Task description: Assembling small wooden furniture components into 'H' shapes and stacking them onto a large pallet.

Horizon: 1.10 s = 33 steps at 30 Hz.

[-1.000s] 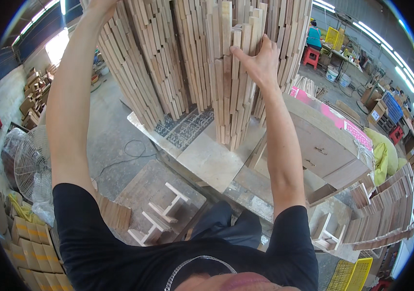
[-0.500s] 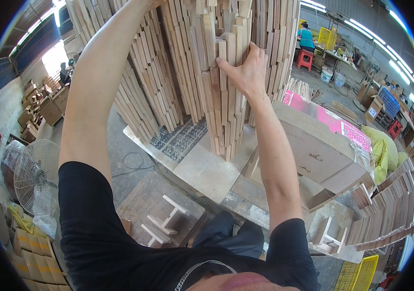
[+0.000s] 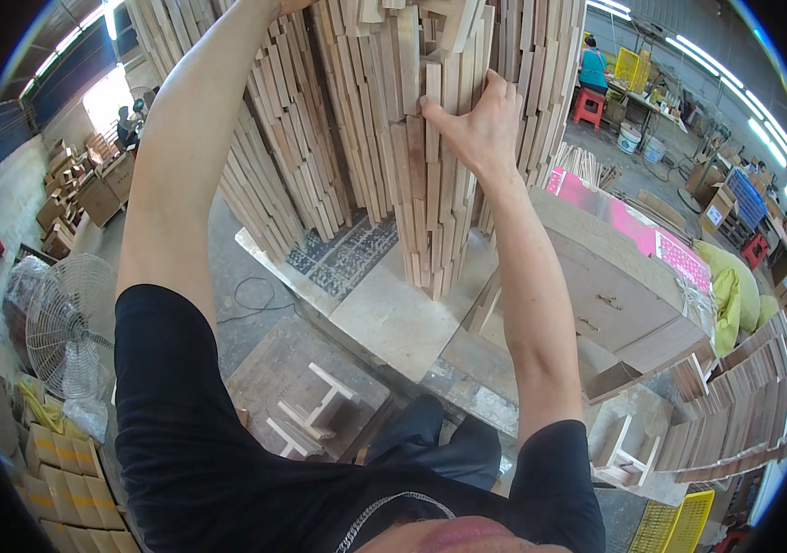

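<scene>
Tall stacks of narrow wooden strips [image 3: 292, 138] rise in front of me. At the front column of strips [image 3: 426, 175], my right hand [image 3: 484, 124] has its thumb on the near left face and its fingers around the right side, gripping it. Above that hand, a wooden piece [image 3: 462, 23] sits tilted at the top of the column. My left arm reaches up to the picture's top edge, where only a bit of my left hand [image 3: 290, 5] shows near the stack tops; its fingers are cut off.
The stacks stand on a low platform [image 3: 393, 323]. To the right is a wooden cabinet [image 3: 610, 286] with a pink sheet on it, then rows of curved slats [image 3: 734, 405]. A wire fan [image 3: 71, 323] stands left. Small wooden frames [image 3: 329, 401] lie below. A person [image 3: 592, 66] sits far right.
A wooden piece at the top of the front column now shows tilted between my hands. My right hand keeps its hold on the column; the whole view has shifted slightly.
</scene>
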Tool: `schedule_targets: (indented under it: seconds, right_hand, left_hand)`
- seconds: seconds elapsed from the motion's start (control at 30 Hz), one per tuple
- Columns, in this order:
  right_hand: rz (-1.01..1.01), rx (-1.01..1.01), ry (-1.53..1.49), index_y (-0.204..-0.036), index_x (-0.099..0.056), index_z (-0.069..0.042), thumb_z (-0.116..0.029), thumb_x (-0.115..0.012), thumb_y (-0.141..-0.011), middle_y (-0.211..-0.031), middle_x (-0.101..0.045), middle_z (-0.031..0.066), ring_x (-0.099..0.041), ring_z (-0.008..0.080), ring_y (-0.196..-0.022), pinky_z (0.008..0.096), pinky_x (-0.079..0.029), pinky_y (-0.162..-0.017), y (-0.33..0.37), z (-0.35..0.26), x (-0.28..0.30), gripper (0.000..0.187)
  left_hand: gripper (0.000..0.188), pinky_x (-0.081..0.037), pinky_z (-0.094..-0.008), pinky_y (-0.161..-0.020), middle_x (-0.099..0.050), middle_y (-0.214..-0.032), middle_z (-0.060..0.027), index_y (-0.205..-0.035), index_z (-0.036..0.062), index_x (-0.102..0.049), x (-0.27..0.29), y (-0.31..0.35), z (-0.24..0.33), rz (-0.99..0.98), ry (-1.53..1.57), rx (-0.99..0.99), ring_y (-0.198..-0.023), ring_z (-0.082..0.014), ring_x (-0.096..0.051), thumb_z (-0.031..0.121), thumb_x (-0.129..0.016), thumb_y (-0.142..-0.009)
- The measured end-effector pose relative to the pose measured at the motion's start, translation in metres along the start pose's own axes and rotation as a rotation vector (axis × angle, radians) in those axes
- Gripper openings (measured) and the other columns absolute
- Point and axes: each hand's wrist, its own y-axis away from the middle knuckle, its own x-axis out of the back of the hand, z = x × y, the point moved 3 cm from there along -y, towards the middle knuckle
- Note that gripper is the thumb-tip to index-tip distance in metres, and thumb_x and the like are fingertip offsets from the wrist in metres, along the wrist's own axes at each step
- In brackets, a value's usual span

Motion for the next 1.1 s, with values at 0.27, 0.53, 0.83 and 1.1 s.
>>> schedule_targets:
  seconds: [0.27,0.53,0.83,1.1]
  right_hand:
    - [0.011,-0.025,0.075,-0.124,-0.051,0.023,-0.045,-0.084,-0.067,-0.111,-0.058,0.0298,-0.052,0.0414,-0.111,0.0468,-0.049,-0.097,-0.004,-0.005,0.006,0.095]
    - [0.055,-0.017,0.062,-0.123,-0.052,0.023,-0.04,-0.085,-0.066,-0.109,-0.058,0.0301,-0.053,0.0433,-0.109,0.0479,-0.049,-0.097,-0.003,-0.021,-0.002,0.091]
    - [-0.079,-0.167,0.024,-0.132,-0.047,0.018,-0.034,-0.088,-0.067,-0.123,-0.053,0.0283,-0.053,0.0432,-0.117,0.0491,-0.046,-0.102,-0.002,-0.031,0.017,0.093]
    - [-0.175,-0.228,-0.005,-0.135,-0.042,0.019,-0.032,-0.088,-0.067,-0.126,-0.051,0.0298,-0.051,0.0432,-0.119,0.0496,-0.045,-0.103,-0.016,-0.029,0.011,0.096]
  left_hand:
    - [0.035,-0.05,-0.0435,-0.093,-0.071,-0.111,-0.0041,-0.117,0.0126,-0.072,-0.021,0.008,0.004,0.029,0.133,-0.051,-0.101,-0.0215,-0.064,0.035,-0.067,-0.091]
    - [0.043,-0.051,-0.0447,-0.1,-0.073,-0.118,-0.0082,-0.126,0.0094,-0.07,-0.012,0.007,0.001,0.068,0.32,-0.102,-0.109,-0.025,-0.067,0.036,-0.067,-0.093]
    - [0.052,-0.059,-0.0405,-0.099,-0.069,-0.127,-0.017,-0.134,-0.0024,-0.061,-0.005,0.024,0.005,0.126,0.394,-0.284,-0.112,-0.0251,-0.071,0.033,-0.064,-0.096]
    - [0.052,-0.061,-0.0413,-0.097,-0.068,-0.132,-0.0168,-0.143,0.0005,-0.056,-0.017,-0.004,-0.026,0.257,0.624,0.004,-0.114,-0.0261,-0.071,0.026,-0.062,-0.098]
